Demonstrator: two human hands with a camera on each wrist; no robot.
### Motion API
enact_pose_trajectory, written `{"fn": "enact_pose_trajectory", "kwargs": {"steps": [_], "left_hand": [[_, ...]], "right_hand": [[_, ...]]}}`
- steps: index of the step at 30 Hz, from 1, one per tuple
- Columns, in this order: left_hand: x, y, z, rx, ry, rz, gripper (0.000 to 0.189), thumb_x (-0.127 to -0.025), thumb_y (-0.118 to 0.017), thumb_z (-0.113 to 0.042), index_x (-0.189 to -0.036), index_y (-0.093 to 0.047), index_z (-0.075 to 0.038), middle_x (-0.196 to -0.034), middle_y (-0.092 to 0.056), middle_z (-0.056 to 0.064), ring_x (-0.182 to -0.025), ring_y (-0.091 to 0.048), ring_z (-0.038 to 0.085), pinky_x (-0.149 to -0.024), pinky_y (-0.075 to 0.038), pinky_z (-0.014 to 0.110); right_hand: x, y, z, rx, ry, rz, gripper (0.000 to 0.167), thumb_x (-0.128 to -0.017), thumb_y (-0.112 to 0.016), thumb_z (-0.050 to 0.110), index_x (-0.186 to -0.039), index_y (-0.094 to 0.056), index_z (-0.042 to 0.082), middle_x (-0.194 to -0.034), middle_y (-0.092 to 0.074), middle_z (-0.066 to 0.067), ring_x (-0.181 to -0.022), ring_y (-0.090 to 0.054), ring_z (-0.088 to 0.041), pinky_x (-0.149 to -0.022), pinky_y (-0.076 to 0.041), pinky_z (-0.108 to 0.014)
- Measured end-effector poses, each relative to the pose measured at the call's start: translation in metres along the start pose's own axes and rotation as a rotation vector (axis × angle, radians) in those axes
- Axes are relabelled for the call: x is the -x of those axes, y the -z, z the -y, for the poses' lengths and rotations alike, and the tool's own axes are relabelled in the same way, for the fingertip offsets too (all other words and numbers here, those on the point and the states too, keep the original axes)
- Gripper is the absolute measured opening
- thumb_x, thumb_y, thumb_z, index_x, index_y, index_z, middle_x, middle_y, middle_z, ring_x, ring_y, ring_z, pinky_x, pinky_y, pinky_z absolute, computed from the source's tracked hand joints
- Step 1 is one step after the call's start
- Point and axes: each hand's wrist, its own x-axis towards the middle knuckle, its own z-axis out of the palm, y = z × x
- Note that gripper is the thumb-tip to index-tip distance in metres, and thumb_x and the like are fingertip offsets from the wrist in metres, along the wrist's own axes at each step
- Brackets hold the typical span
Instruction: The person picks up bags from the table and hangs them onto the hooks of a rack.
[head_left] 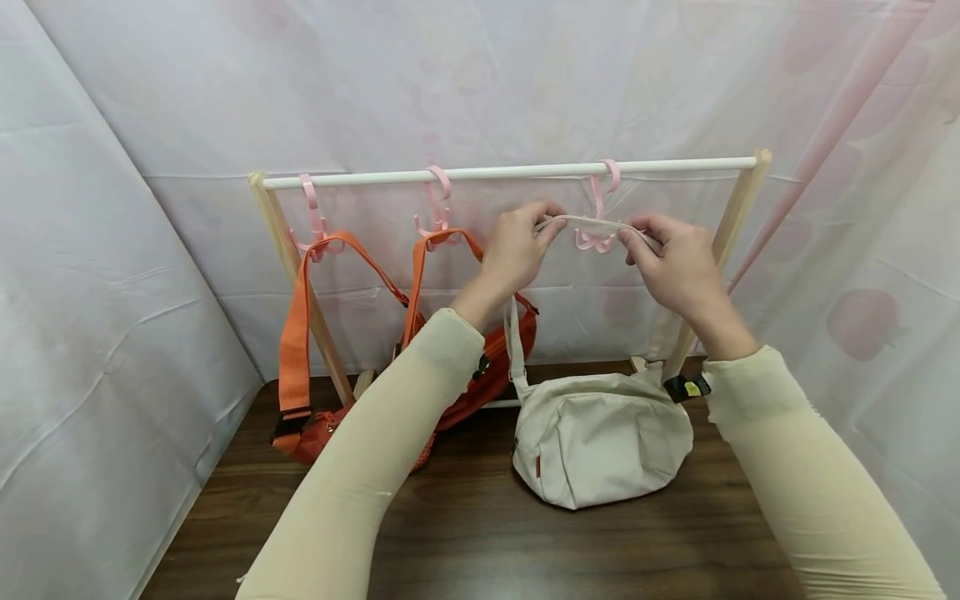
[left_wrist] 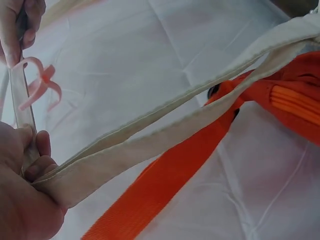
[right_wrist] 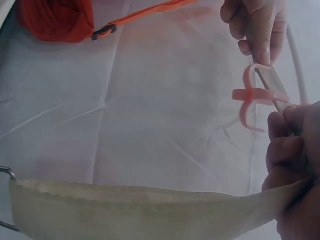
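A cream shoulder bag (head_left: pixel 607 437) rests on the table below the rack, with its strap (head_left: pixel 592 222) raised. The left hand (head_left: pixel 517 250) pinches one part of that strap between thumb and fingers; the right hand (head_left: pixel 678 265) grips it a short way to the right. Between them the strap runs nearly level, just in front of the prongs of the rightmost pink hook (head_left: pixel 597 200). In the left wrist view, the cream strap (left_wrist: pixel 135 150) trails from the left hand toward the bag. The right wrist view shows the pink prongs (right_wrist: pixel 247 95) beside the stretched strap.
The white rail (head_left: pixel 517 172) spans two wooden posts. Two more pink hooks (head_left: pixel 437 196) hang left, each bearing an orange strap; the left one (head_left: pixel 295 342) belongs to an orange-red bag (head_left: pixel 318 433). Pale curtains (head_left: pixel 90 250) enclose the dark wooden table (head_left: pixel 480 542).
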Motion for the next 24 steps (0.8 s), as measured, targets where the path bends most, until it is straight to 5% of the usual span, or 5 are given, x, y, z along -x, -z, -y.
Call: {"fn": "enact_pose_trajectory", "kwargs": {"steps": [11, 17, 24], "left_hand": [[0.012, -0.014, 0.016, 0.035, 0.033, 0.029, 0.022, -0.108, -0.064, -0.032, -0.120, -0.076, -0.018, -0.095, -0.073, -0.001, -0.063, -0.049, 0.018, -0.063, -0.042, 0.030], [0.019, -0.021, 0.025, 0.052, 0.028, 0.018, 0.020, -0.109, -0.064, -0.026, -0.112, -0.077, -0.010, -0.074, -0.059, 0.002, -0.058, -0.046, 0.017, -0.058, -0.038, 0.029], [0.033, -0.030, 0.031, 0.032, 0.053, 0.026, 0.026, -0.110, -0.062, -0.027, -0.096, -0.074, -0.009, -0.080, -0.068, 0.004, -0.062, -0.053, 0.017, -0.059, -0.044, 0.028]], "right_hand": [[0.009, -0.011, -0.014, 0.017, -0.052, 0.080, 0.033, -0.110, -0.061, 0.036, -0.113, -0.077, 0.007, -0.082, -0.074, -0.006, -0.061, -0.057, -0.017, -0.055, -0.040, -0.024], [0.013, -0.014, -0.021, -0.003, -0.085, 0.124, 0.034, -0.112, -0.056, 0.035, -0.108, -0.076, 0.007, -0.088, -0.075, -0.009, -0.061, -0.064, -0.017, -0.051, -0.043, -0.021], [0.020, -0.025, -0.033, 0.028, -0.094, 0.166, 0.034, -0.113, -0.053, 0.029, -0.106, -0.074, 0.003, -0.093, -0.077, -0.012, -0.084, -0.075, -0.030, -0.077, -0.056, -0.043]]}}
